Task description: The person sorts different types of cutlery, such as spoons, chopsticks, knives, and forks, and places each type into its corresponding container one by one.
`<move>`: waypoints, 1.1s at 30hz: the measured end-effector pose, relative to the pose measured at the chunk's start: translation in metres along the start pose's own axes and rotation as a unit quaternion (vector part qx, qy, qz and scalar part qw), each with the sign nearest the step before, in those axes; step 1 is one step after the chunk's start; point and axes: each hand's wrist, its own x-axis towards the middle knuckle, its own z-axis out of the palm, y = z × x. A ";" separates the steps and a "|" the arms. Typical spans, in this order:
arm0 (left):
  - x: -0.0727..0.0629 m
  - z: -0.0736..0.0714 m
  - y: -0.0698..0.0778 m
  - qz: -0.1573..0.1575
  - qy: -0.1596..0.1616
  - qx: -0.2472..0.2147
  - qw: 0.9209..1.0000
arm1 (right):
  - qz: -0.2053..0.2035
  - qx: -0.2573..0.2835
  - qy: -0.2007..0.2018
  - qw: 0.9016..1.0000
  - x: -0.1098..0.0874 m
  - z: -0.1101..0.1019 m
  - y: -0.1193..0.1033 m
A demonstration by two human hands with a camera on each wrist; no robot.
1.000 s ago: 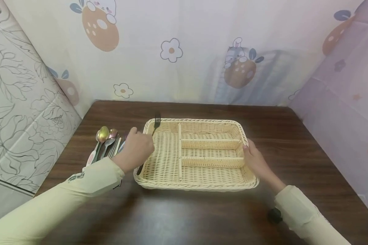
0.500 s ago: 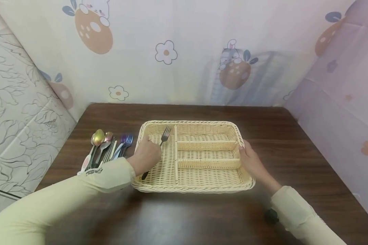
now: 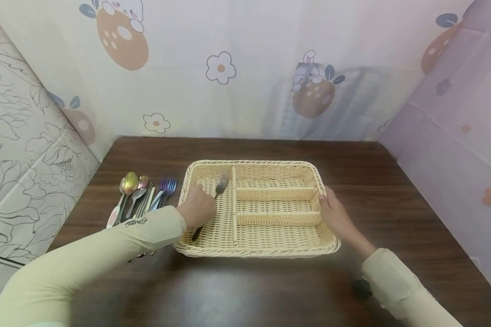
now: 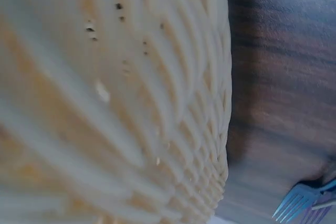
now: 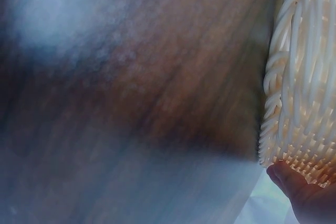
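Observation:
A pale woven basket (image 3: 276, 253) stands on the table, with one long compartment at its left and three narrower ones at its right. My left hand (image 3: 197, 208) is down in the long compartment, its curled fingers round the middle of a dark fork (image 3: 222, 184). The tines point to the back and the handle end to the front, while the hand hides the part between. At the basket's right end, my right hand (image 3: 337, 213) grips the rim. The right wrist view has that thumb (image 5: 290, 179) against the basket's woven edge (image 5: 278, 103).
Left of the basket lies other cutlery: gold and silver spoons (image 3: 129, 184), chopsticks (image 3: 149, 200) and blue-purple forks (image 3: 170, 187). My left sleeve (image 3: 139, 236) passes over part of it. Behind the dark wooden table (image 3: 245, 290) hangs a patterned curtain (image 3: 253, 100).
The left hand has carried the fork rightward and down, from over the basket's left rim into the long compartment. The right hand has kept its hold on the right rim.

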 end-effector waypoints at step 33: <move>-0.085 0.049 -0.062 -0.140 0.091 -0.105 0.980 | -0.010 -0.017 -0.005 1.000 0.003 -0.004 0.002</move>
